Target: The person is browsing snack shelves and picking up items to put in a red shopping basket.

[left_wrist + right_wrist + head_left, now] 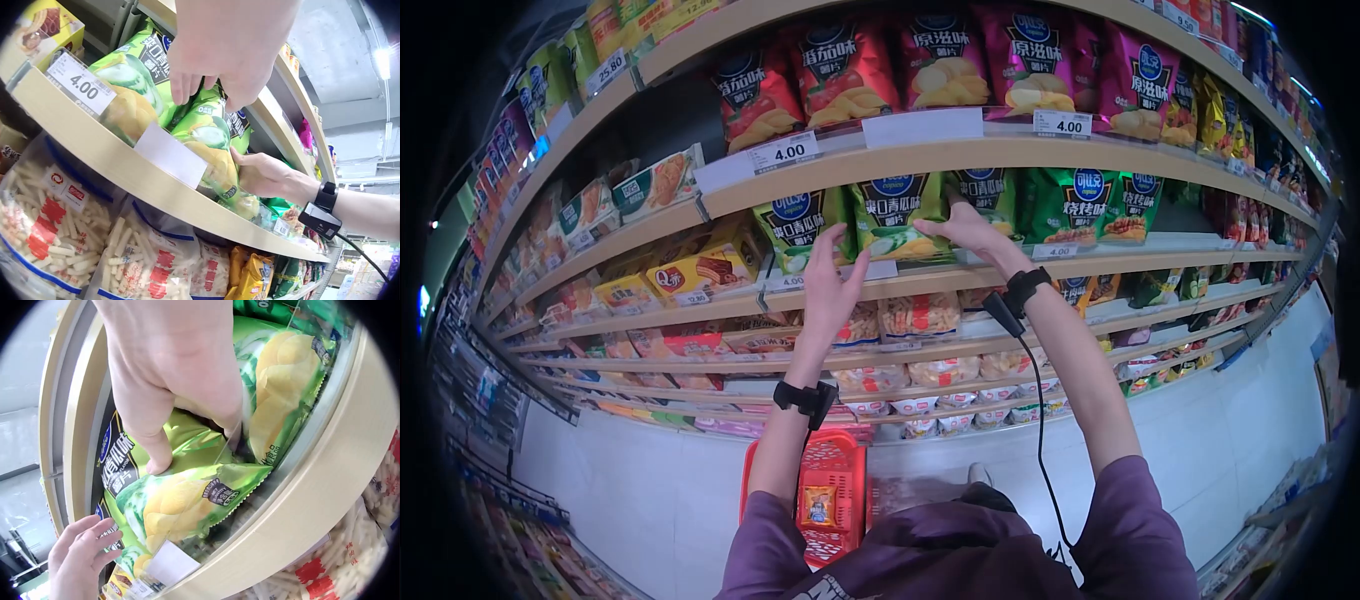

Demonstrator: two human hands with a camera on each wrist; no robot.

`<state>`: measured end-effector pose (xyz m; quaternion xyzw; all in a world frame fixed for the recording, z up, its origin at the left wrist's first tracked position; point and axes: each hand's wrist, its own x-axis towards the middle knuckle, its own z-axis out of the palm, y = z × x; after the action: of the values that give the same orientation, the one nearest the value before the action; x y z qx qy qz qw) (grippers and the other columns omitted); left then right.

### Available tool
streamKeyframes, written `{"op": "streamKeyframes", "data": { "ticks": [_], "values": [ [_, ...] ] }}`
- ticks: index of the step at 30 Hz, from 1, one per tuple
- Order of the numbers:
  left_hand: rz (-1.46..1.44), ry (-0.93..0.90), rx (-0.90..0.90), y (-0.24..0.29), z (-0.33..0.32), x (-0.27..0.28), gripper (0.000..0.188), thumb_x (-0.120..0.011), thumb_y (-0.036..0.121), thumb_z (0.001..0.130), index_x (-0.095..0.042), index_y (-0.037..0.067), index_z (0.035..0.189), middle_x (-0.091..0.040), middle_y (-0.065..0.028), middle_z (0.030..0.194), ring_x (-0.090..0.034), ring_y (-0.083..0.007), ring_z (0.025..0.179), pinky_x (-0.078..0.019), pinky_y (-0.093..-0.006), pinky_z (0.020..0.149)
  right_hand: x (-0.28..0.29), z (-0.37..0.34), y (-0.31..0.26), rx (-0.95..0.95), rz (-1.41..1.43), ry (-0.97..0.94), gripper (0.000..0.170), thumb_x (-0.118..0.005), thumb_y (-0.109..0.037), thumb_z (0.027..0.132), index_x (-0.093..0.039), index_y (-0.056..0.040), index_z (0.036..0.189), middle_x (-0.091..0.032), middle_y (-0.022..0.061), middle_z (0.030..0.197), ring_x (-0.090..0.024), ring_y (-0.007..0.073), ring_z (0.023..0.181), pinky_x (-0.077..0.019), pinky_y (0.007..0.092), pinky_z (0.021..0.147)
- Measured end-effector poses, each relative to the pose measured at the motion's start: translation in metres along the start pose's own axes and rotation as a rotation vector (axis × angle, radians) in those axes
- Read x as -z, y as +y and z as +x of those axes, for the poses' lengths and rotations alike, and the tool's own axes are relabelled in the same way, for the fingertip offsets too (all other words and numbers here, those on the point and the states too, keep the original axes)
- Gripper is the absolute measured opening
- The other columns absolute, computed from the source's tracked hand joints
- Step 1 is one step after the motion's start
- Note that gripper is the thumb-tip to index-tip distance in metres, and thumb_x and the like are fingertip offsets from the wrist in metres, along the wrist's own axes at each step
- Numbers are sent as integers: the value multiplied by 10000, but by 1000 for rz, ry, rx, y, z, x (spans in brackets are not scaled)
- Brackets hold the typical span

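Note:
Green bags of cucumber-flavour potato chips stand side by side on a middle shelf. My right hand [982,236] is at the middle bag of chips [888,215]. In the right wrist view the thumb presses on that green bag [181,503], while the fingers reach down its side, into the gap by the neighbouring bag [281,381]; their tips are hidden. My left hand [830,290] is raised before the shelf, fingers loosely spread, near the left bag of chips [785,230] and the middle one. It holds nothing in the head view.
Price labels [785,152] line the shelf edges [1140,152]. Red and pink chip bags [1035,65] stand above, dark green ones [1070,205] to the right, yellow boxes [720,265] to the left. A red shopping basket [860,470] with a small orange packet [818,506] is below on the floor.

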<state>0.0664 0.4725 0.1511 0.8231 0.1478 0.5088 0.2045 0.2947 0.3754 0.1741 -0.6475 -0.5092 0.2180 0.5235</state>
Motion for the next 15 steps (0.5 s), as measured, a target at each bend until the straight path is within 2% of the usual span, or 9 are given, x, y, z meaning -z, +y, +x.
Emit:
{"op": "streamKeyframes", "data": {
  "ticks": [1, 3, 4, 6, 9, 10, 12, 13, 15],
  "values": [
    [-1, -26, 3, -7, 3, -4, 525, -698, 163, 827, -462, -32, 1254, -586, -220, 1135, -601, -308, 1041, -507, -390, 828, -2, 2, 1, 47, -34, 64, 1031, -819, -363, 698, -229, 90, 1412, -410, 249, 1385, -419, 298, 1276, -333, 337, 1061],
    [-78, -93, 94, -11, 8, -13, 547, -707, 179, 822, -446, -43, 1249, -597, -228, 1100, -626, -310, 991, -519, -397, 810, -11, 8, 1, 141, -103, 188, 1010, -832, -388, 669, -306, 112, 1372, -500, 265, 1307, -496, 303, 1213, -382, 351, 1021],
    [-118, -126, 141, -13, 10, -18, 559, -712, 187, 820, -439, -48, 1247, -603, -233, 1083, -638, -311, 966, -525, -400, 801, -13, 10, -2, 89, -166, 148, 971, -833, -375, 673, -336, 105, 1355, -525, 253, 1278, -520, 291, 1177, -397, 350, 1000],
    [-86, -119, 118, -29, 14, -28, 558, -717, 195, 824, -431, -56, 1233, -627, -232, 1045, -677, -280, 834, -542, -355, 693, -14, 12, -5, -24, -288, 70, 892, -834, -350, 680, -398, 91, 1320, -576, 228, 1222, -569, 268, 1103, -428, 347, 959],
    [102, -141, 109, -42, 19, -35, 539, -733, 203, 814, -447, -61, 1187, -652, -224, 990, -695, -275, 720, -543, -341, 605, -16, 8, -1, -40, -352, -26, 722, -831, -345, 683, -527, 72, 1188, -652, 207, 1067, -626, 254, 976, -467, 354, 884],
    [187, -152, 109, -42, 20, -36, 530, -740, 206, 808, -457, -62, 1168, -658, -219, 972, -695, -279, 696, -540, -346, 587, -18, 6, 5, 11, -331, 7, 699, -832, -346, 682, -541, 66, 1166, -656, 203, 1053, -628, 251, 970, -469, 355, 878],
    [180, -138, 168, -28, 21, -32, 531, -762, 209, 785, -475, -57, 1145, -655, -210, 954, -683, -263, 686, -530, -337, 582, -21, 2, 17, 118, -290, 80, 653, -833, -348, 680, -569, 54, 1121, -664, 196, 1026, -632, 245, 956, -475, 357, 867],
    [178, -134, 198, -17, 21, -28, 532, -773, 210, 774, -483, -54, 1134, -654, -205, 946, -677, -254, 681, -525, -333, 579, -20, 0, 16, 91, -306, 53, 634, -832, -348, 684, -576, 66, 1090, -662, 200, 1023, -632, 258, 960, -477, 362, 865],
    [118, -23, 163, -6, 19, -23, 513, -774, 221, 773, -501, -45, 1117, -631, -199, 993, -654, -262, 779, -520, -349, 676, -17, -2, 14, 60, -339, 43, 752, -813, -434, 687, -537, 86, 1156, -623, 271, 1082, -615, 325, 1022, -473, 383, 889]
  ]
}}
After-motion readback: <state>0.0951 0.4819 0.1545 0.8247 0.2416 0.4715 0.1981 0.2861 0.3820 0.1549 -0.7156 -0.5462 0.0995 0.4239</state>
